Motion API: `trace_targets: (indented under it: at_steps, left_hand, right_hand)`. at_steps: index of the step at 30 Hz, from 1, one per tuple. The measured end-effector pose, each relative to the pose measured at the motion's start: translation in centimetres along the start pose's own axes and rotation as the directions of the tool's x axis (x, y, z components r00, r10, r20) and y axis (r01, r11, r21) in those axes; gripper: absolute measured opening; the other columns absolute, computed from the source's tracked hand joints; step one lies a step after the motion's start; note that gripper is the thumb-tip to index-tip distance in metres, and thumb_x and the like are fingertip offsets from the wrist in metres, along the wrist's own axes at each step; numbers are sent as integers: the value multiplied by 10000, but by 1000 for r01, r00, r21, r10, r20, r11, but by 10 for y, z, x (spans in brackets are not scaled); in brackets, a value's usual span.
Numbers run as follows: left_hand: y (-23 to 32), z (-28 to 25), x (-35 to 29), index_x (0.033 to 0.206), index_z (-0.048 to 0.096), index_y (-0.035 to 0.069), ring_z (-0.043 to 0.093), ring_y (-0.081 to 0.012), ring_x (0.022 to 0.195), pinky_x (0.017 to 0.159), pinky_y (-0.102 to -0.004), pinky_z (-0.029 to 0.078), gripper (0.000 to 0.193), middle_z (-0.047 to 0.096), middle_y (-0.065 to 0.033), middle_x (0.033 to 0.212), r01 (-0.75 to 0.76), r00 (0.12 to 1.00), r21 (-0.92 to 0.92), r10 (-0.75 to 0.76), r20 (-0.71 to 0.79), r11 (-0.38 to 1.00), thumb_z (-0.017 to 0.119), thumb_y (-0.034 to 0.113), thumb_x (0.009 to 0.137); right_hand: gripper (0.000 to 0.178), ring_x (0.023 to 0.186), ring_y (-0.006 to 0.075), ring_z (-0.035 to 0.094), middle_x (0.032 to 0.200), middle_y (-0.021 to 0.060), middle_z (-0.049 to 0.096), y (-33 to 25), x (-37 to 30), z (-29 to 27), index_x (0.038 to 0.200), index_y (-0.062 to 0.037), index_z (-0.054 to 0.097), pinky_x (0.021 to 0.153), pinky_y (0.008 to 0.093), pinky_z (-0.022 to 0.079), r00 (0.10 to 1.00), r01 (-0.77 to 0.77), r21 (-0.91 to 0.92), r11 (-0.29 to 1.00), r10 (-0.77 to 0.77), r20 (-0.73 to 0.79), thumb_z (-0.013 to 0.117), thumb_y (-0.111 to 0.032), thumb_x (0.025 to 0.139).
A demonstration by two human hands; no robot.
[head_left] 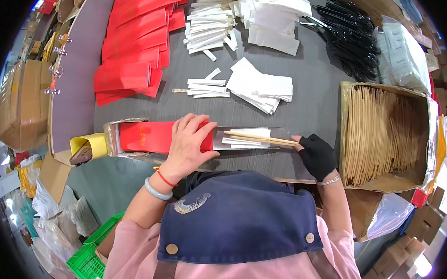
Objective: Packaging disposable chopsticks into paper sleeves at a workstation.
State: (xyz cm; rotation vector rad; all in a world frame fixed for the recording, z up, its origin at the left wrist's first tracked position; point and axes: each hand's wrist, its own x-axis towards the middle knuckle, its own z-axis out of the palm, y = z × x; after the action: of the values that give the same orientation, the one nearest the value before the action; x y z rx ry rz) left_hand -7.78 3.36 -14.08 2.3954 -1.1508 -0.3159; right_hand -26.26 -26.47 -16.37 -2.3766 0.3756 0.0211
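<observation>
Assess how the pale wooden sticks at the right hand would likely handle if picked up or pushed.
The wooden sticks are probably stiff, since they extend straight from the right hand without visible bend. They are likely light, being so slender. Pushed loose, they might slide apart, as their left ends are spread.

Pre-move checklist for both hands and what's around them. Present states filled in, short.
1. Chopsticks gripped: ok, the right hand pinches them near their right ends.
2. Red packets steadied: ok, the left hand lies on top, fingers spread.
3. Chopsticks resting on the white papers: cannot tell, they overlap in this view but contact doesn't show.
4. Loose white packets squared up: not ok, they lie fanned and askew.
5. Stick supply: ok, the right-hand carton holds many.
</observation>
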Motion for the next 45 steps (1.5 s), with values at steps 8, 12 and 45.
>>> trace_targets:
  at_steps: [8,12,45]
  left_hand:
    - [3,22,2,1215,603,50,462,-326,1194,1026,-459,361,694,562,-74,1257,-75,997,-28,75,-11,997,865,205,591]
    - [12,25,8,1223,597,57,466,-334,1185,1012,-454,376,725,554,-76,1258,-83,997,-3,83,1,997,875,201,569]
    - [-26,35,-8,1370,488,25,295,-361,1379,1155,-578,116,929,408,-169,1446,364,918,-14,-361,-166,931,855,454,632]
  right_hand:
    - [240,808,285,603,852,99,619,-23,25,38,1096,-133,714,735,378,493,968,250,-97,963,-252,-9,687,-168,860]
    - [168,846,286,613,870,109,634,-18,31,40,991,-70,721,758,380,498,962,221,-156,963,-241,-131,705,-124,834]
    - [606,993,287,574,1049,76,618,-83,36,19,1137,-92,615,919,416,388,976,217,-322,922,-207,64,828,-361,637]
